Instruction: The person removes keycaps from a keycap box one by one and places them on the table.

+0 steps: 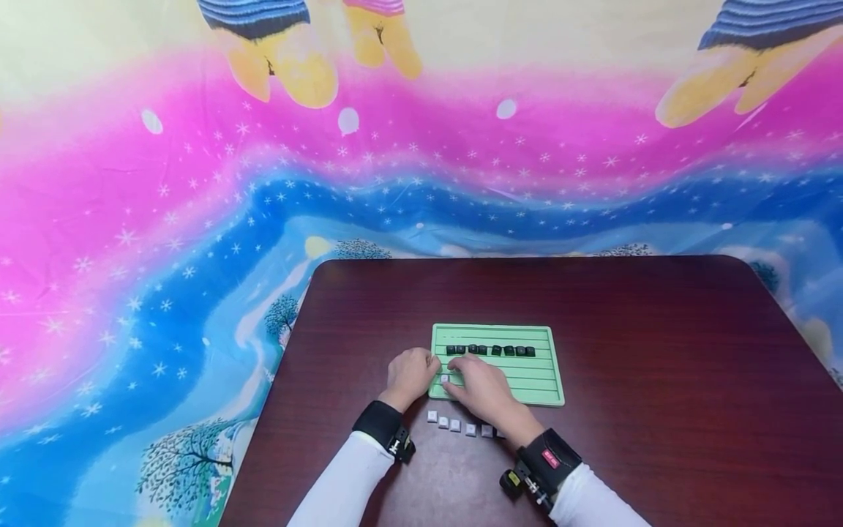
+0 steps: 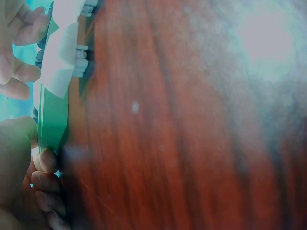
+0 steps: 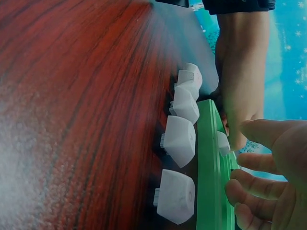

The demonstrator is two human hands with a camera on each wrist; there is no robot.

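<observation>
A light green ridged tray [image 1: 494,401] lies on the table, with several black keycaps [image 1: 508,350] in a row across it. Gripping the tray's left edge is my left hand [image 1: 410,375]; in the left wrist view its thumb lies above the edge and its fingers curl below. One white keycap [image 1: 444,378] sits in the tray's lower left. My right hand [image 1: 482,386] hovers over the tray beside that keycap, thumb and fingers spread apart. From the right wrist, the same white keycap [image 3: 223,143] shows just past the fingertips, apart from them.
Several white keycaps [image 1: 455,424] stand in a row on the dark wooden table [image 1: 658,380], in front of the tray. Partly behind the right wrist, a dark piece [image 1: 500,433] ends the row. A colourful printed cloth [image 1: 421,168] hangs behind the table.
</observation>
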